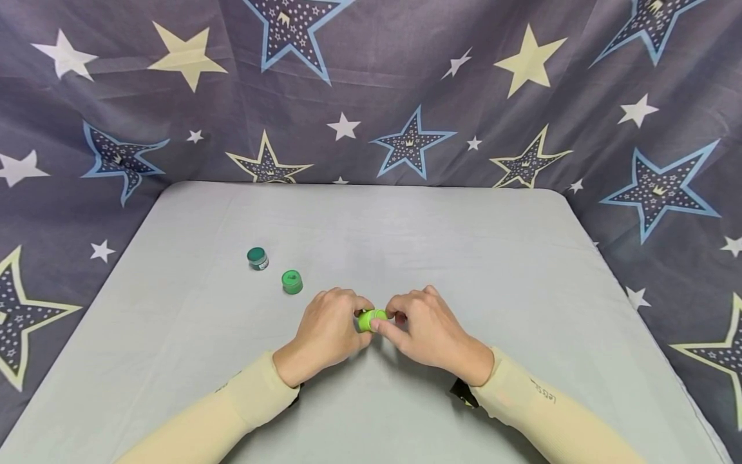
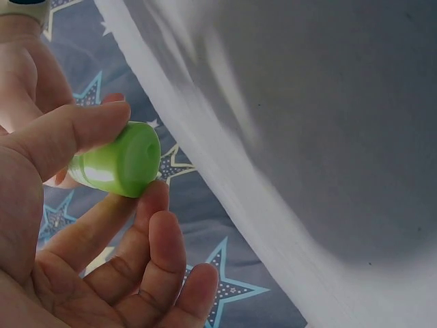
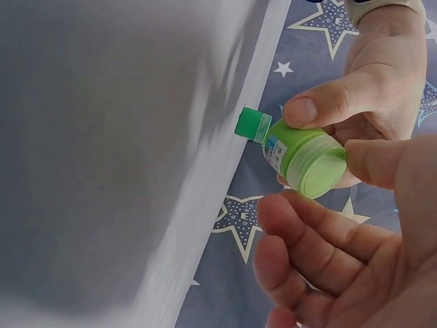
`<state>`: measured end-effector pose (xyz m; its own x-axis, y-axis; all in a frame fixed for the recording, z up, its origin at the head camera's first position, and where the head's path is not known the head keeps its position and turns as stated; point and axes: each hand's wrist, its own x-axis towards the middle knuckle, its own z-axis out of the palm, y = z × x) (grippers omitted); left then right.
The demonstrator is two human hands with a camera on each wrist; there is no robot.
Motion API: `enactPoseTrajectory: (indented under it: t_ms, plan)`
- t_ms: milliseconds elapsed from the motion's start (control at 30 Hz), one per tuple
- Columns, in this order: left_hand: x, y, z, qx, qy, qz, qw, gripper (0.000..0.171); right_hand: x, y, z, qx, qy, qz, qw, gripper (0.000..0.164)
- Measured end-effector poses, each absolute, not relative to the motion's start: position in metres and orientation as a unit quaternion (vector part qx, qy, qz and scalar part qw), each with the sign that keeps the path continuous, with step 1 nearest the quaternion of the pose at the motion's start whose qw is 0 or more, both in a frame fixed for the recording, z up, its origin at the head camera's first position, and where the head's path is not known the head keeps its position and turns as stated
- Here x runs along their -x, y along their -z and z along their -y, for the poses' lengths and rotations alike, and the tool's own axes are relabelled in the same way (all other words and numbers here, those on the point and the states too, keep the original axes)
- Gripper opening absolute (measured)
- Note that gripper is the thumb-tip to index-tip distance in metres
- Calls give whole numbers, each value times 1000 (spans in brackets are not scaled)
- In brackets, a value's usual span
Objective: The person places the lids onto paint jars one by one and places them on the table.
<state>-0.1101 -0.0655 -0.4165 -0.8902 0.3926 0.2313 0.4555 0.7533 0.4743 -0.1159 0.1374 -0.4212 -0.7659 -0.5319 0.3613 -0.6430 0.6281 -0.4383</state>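
Note:
A small lime green paint jar (image 1: 372,320) is held on its side between the two hands, close over the table. My left hand (image 1: 329,330) grips the jar's body between thumb and fingers; the round base (image 2: 142,160) faces out in the left wrist view. From the other side, my right hand (image 1: 430,330) pinches the translucent lid (image 3: 319,171), its thumb on the edge and fingertips beneath. A printed label (image 3: 275,152) shows on the jar's side in the right wrist view.
Two more small jars stand on the table left of the hands: a green jar (image 1: 292,282) and, farther back, a dark teal jar (image 1: 257,258). A pale cloth covers the table (image 1: 394,225). Behind and around it hangs a star-patterned curtain (image 1: 371,90).

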Motion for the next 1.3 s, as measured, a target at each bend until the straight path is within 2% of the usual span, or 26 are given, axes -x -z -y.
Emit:
enactPoseTrajectory:
  t_ms: [133, 500, 733, 1067, 1300]
  plan:
    - [110, 417, 65, 226, 265, 936, 59, 25, 117, 423, -137, -324, -277, 899, 100, 35]
    - [110, 418, 65, 227, 264, 935, 62, 25, 119, 424, -137, -321, -276, 900, 107, 40]
    - [112, 419, 67, 232, 269, 933, 62, 25, 120, 422, -138, -329, -294, 890, 112, 22]
    - [112, 418, 68, 232, 281, 929, 59, 26, 117, 420, -139, -380, -326, 862, 82, 37]
    - [111, 418, 67, 231, 282, 930, 54, 26, 116, 421, -138, -378, -320, 863, 98, 33]
